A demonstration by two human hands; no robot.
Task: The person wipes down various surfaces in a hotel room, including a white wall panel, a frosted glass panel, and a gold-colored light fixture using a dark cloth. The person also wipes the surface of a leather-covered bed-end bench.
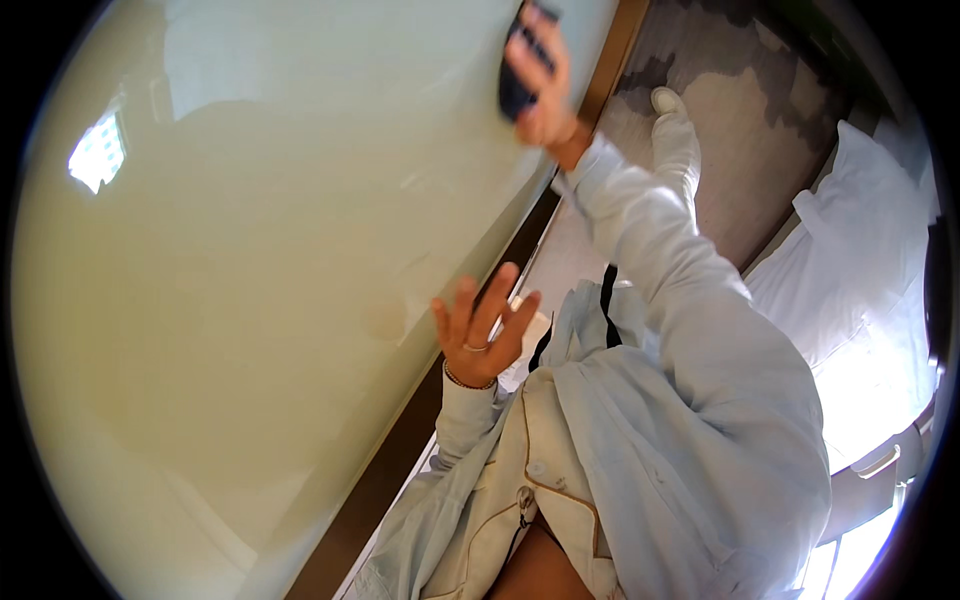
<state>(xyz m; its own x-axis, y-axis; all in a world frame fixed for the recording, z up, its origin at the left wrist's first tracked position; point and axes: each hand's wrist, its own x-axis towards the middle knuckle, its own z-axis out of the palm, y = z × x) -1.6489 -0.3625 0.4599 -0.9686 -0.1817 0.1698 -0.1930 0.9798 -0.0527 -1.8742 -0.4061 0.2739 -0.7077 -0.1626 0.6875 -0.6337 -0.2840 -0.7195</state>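
Note:
At the top of the view, my right hand grips a dark, rounded object, blurred, that looks like a pad or an eraser. It is against or just over a glossy pale panel, close to its brown edge trim. Nearer to my body, my left hand is raised with its fingers apart and nothing in it. It overlaps the panel's edge in the picture; whether it touches the panel I cannot tell. A ring and a beaded bracelet are on it.
The panel mirrors a bright window. Beyond the trim, a floor with dark patches shows, with my white shoe on it. White cloth lies to the right, above a grey part with a handle slot.

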